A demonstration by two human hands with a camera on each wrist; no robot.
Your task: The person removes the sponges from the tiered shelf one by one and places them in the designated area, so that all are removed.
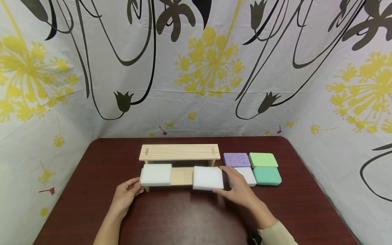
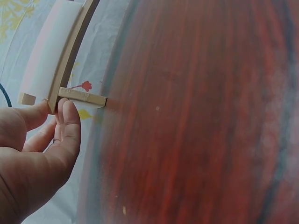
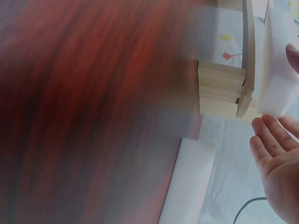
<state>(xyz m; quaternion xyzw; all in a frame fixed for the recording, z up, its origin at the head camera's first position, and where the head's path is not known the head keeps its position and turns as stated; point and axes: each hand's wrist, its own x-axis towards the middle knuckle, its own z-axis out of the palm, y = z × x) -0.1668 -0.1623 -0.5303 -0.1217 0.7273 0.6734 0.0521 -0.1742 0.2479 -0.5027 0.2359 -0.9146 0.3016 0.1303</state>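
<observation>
A low wooden stand (image 1: 182, 176) faces me, with a white sponge-like block (image 1: 157, 174) lying on its left part. My left hand (image 1: 125, 199) pinches the stand's left end, thumb by the board's edge and fingers beside the leg (image 2: 81, 96). Over the stand's right part, my right hand (image 1: 240, 190) holds a second white block (image 1: 208, 178) between thumb and fingers. In the right wrist view this held block (image 3: 280, 70) appears slightly apart from the board (image 3: 248, 56). The underside of the stand is mostly hidden in the head view.
Just behind stands another, longer wooden bench (image 1: 180, 152). To the right lie a purple block (image 1: 236, 160), a light green block (image 1: 263, 160), a teal block (image 1: 267, 176) and a white block (image 1: 247, 176), partly behind my right hand. Patterned cloth (image 1: 196, 112) surrounds the dark red table (image 1: 183, 217).
</observation>
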